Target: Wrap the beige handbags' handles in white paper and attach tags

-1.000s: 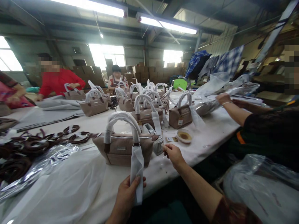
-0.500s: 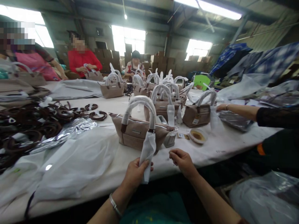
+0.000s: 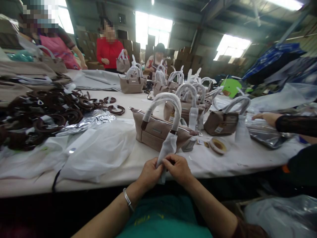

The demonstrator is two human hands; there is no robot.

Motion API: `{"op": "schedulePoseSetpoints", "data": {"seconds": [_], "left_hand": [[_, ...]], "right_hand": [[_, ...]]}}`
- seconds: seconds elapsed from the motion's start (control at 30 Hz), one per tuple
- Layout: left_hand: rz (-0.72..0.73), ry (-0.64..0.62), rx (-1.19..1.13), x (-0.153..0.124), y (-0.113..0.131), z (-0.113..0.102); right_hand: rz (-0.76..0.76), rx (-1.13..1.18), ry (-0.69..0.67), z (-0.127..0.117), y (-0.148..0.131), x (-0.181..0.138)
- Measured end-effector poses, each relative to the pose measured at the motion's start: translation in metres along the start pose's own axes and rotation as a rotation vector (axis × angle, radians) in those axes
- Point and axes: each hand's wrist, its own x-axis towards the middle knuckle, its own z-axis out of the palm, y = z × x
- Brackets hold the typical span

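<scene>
In front of me a taupe handbag (image 3: 155, 132) stands upright on the table, its handles wrapped in white paper. A wrapped tag (image 3: 169, 145) in white tissue hangs from the base of the front handle, over the bag's side. My left hand (image 3: 150, 173) is closed around the lower part of this wrapped tag. My right hand (image 3: 178, 168) meets it there, thumb and fingers pinched at the tag's right edge. A small grey block (image 3: 189, 145) and a roll of tape (image 3: 219, 145) lie to the right of the bag.
Brown coiled straps (image 3: 49, 112) are heaped at the left beside a white plastic bag (image 3: 99, 153). More wrapped-handle handbags (image 3: 132, 84) stand behind. At the right a co-worker's arm (image 3: 274, 120) reaches over clear-wrapped packages (image 3: 266, 135). Other people work across the table (image 3: 94, 99).
My right hand has moved left from the space beside the bag to the wrapped tag and now pinches it next to my left hand. The view has shifted left and down.
</scene>
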Motion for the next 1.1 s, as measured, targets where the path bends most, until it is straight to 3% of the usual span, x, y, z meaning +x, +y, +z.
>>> {"op": "schedulePoseSetpoints", "data": {"seconds": [0.43, 0.63, 0.77, 0.87, 1.1], "left_hand": [[0.032, 0.0, -0.02, 0.001, -0.004, 0.006], [0.066, 0.037, 0.041, 0.0, 0.001, 0.009], [0.043, 0.054, 0.1, 0.004, 0.0, 0.004], [0.03, 0.034, 0.089, 0.006, 0.001, 0.0], [-0.027, -0.048, -0.097, 0.006, 0.003, -0.002]], "right_hand": [[0.134, -0.14, 0.054, 0.004, -0.001, 0.007], [0.108, -0.295, 0.147, 0.009, -0.006, 0.008], [0.053, -0.14, 0.11, 0.005, -0.003, 0.002], [0.121, -0.002, 0.058, 0.002, 0.001, 0.0], [0.242, 0.063, 0.028, -0.001, 0.014, 0.004]]}}
